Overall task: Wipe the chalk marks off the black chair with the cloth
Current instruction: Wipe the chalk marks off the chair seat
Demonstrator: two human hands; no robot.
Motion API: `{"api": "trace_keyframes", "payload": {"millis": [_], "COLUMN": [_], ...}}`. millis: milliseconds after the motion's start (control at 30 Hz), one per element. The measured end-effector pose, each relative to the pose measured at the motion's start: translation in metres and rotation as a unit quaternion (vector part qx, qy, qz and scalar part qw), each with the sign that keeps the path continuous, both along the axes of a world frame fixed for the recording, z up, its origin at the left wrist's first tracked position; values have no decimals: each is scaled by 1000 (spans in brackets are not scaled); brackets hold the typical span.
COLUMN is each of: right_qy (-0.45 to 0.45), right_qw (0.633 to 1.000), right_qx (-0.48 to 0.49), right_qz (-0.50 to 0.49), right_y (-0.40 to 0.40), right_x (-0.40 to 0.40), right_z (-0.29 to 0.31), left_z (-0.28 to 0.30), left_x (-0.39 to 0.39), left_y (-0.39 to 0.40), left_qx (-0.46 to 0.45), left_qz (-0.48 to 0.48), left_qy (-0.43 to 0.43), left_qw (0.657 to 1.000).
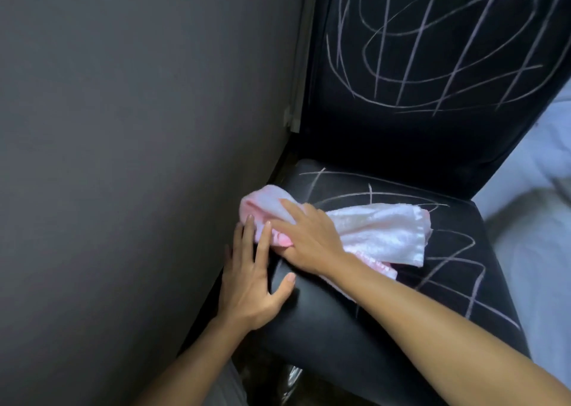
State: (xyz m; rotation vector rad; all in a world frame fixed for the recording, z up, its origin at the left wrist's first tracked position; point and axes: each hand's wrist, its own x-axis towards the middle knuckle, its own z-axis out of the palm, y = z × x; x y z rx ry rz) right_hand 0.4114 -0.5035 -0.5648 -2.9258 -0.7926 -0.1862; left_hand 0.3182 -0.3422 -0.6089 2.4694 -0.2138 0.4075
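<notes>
The black chair (pixel 324 319) bears a crumpled pink cloth (pixel 377 229) on its seat; chalk marks (pixel 432 47) cross seat and backrest. The left hand (pixel 250 285) lies flat on the seat.

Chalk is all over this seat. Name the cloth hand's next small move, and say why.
Probably sweep the right hand and cloth rightward across the seat: the near-left part looks clean, while chalk marks lie right of the cloth. The left hand rests flat at the seat's edge.

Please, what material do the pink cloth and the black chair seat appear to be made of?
The pink cloth looks like terry towelling: fuzzy surface, soft folds. The black chair seat seems smooth leather or vinyl, unclear which: faint sheen at its front.
</notes>
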Motion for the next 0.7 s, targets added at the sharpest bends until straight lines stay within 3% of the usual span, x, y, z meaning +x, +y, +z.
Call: {"api": "trace_keyframes", "payload": {"millis": [200, 367, 500, 567, 700], "right_qy": [16, -10, -67, -73, -52], "right_qw": [996, 987, 986, 991, 995], "right_qx": [51, 113, 66, 37, -55], "right_qz": [71, 117, 140, 108, -59], "right_y": [-3, -26, -55, -63, -72], "right_x": [-56, -88, -89, -77, -11], "right_z": [4, 0, -6, -5, -2], "left_z": [-3, -6, -9, -9, -4], "left_x": [-5, -15, -19, -19, -15], "left_y": [0, -4, -10, -11, -11], "left_qx": [-62, -60, -43, -17, 72], "left_qz": [12, 39, 26, 11, -7], "left_qy": [-103, -151, -159, -149, -73], "left_qw": [993, 986, 986, 989, 995]}}
